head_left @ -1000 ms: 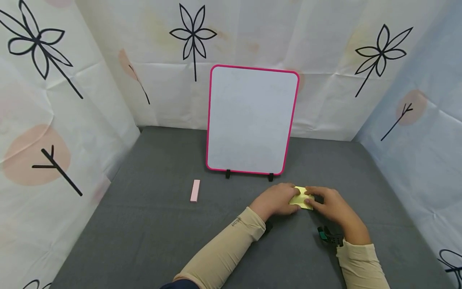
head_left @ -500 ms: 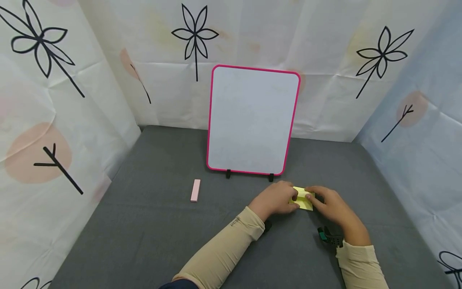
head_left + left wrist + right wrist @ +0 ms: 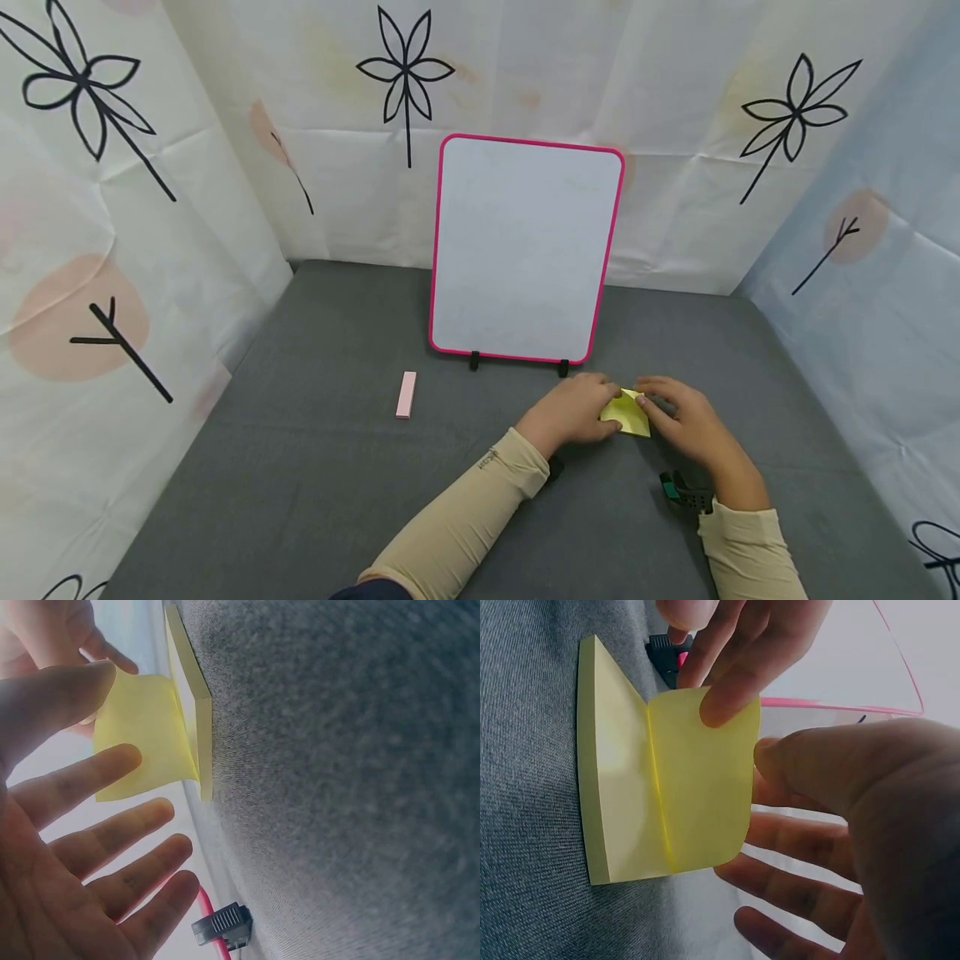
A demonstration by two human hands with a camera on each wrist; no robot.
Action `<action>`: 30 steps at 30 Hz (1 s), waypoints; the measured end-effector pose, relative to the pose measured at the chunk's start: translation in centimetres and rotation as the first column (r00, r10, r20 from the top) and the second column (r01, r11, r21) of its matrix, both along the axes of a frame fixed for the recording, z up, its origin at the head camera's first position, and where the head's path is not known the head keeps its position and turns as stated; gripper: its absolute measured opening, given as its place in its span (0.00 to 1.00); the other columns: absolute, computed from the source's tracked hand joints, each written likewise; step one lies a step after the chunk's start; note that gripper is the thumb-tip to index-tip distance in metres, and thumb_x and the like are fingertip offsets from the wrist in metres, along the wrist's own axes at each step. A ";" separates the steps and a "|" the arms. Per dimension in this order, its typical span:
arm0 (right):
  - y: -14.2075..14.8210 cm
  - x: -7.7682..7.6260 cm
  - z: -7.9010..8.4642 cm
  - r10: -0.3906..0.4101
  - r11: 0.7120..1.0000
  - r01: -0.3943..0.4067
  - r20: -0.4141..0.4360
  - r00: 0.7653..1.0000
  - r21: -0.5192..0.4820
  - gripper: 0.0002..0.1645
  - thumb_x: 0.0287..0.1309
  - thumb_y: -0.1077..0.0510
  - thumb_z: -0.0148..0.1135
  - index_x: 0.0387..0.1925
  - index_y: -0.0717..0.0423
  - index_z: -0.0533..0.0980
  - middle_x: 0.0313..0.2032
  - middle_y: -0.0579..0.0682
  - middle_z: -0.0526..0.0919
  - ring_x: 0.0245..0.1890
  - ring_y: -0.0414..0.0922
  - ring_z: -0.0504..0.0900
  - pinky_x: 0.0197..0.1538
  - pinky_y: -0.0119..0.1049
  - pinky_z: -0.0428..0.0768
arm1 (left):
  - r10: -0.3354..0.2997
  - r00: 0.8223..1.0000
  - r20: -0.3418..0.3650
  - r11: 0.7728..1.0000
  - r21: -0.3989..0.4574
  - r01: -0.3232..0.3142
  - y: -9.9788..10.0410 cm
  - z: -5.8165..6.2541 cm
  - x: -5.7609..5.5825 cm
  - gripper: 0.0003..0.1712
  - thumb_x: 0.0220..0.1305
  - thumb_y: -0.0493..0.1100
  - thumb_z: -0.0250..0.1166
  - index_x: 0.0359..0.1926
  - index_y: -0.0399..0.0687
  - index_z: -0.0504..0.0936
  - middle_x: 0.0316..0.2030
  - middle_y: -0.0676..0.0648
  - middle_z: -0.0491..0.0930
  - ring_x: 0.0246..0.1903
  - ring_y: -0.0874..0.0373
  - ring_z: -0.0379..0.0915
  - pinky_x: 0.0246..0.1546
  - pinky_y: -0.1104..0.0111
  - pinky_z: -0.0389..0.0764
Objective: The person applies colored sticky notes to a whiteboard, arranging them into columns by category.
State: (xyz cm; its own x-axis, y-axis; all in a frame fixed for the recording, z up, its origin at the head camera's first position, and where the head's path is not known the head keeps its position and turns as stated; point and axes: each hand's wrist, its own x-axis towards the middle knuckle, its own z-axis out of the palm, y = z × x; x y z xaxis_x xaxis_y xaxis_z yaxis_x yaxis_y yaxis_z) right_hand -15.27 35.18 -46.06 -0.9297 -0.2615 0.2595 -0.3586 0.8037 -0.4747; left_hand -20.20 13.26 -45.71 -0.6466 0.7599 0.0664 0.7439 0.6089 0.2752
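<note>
And here it is, the yellow sheet (image 3: 705, 787), standing up off its pad (image 3: 626, 817) on the grey table (image 3: 300, 500), just in front of the whiteboard's (image 3: 525, 250) right-hand corner! My right grip (image 3: 690, 421) has it by the free edge, thumb on the near side, forefinger slipping behind the paper, a light pinch by the look of it. My left grip (image 3: 573, 408) comes in from the other side, fingers fanned wide, one fingertip across the sheet's corner; whether it presses there, I can't tell

Now, the handling: this is thin stuff, surely almost weightless, soft and bending at the crease where it joins the pad. I'd judge it easy to wrinkle or tear, so the free edge, close to the corners, is the place to take it, and gently! The pad below looks a stiff little block, light enough to slide or lift along if the sheet clings

Containers? I see none in any view, so no contents to call. Well off to my left lies a pink strip (image 3: 406, 396), flat on the table, apart from both my hands
</note>
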 end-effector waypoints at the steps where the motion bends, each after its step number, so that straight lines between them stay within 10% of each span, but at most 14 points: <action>1: -0.1 0.0 0.0 0.003 1.000 -0.003 -0.017 1.000 0.000 0.14 0.72 0.61 0.66 0.54 0.64 0.85 0.59 0.67 0.84 0.59 0.70 0.82 0.51 0.70 0.82 | 0.000 1.000 -0.001 1.000 -0.002 0.000 0.0 0.0 0.0 0.29 0.75 0.56 0.66 0.71 0.52 0.79 0.66 0.50 0.80 0.64 0.58 0.78 0.64 0.68 0.78; 21: -0.2 0.0 -0.1 -0.068 0.998 0.069 -0.111 0.991 0.001 0.09 0.68 0.65 0.69 0.47 0.61 0.87 0.47 0.59 0.90 0.46 0.60 0.87 0.48 0.63 0.85 | 0.016 1.000 0.010 0.998 0.053 -0.016 -0.2 0.4 0.1 0.29 0.75 0.56 0.66 0.71 0.54 0.79 0.77 0.43 0.69 0.73 0.50 0.72 0.71 0.59 0.75; 30: 0.3 -0.4 -0.7 -0.121 0.992 0.118 -0.076 0.990 -0.035 0.05 0.70 0.61 0.70 0.44 0.55 0.88 0.41 0.50 0.90 0.39 0.44 0.87 0.46 0.46 0.86 | -0.019 0.996 -0.082 0.988 0.149 0.032 -0.2 1.3 0.5 0.26 0.77 0.59 0.63 0.66 0.52 0.83 0.61 0.48 0.79 0.53 0.59 0.78 0.52 0.72 0.80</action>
State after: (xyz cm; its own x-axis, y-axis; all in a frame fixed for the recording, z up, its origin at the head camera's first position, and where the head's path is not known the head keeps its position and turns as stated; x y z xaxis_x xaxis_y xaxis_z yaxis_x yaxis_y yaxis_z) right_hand -15.68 35.47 -46.76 -0.9303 -0.1408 0.3387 -0.2979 0.8288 -0.4737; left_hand -19.74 13.07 -44.42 -0.6151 0.7536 0.2317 0.7821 0.5459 0.3006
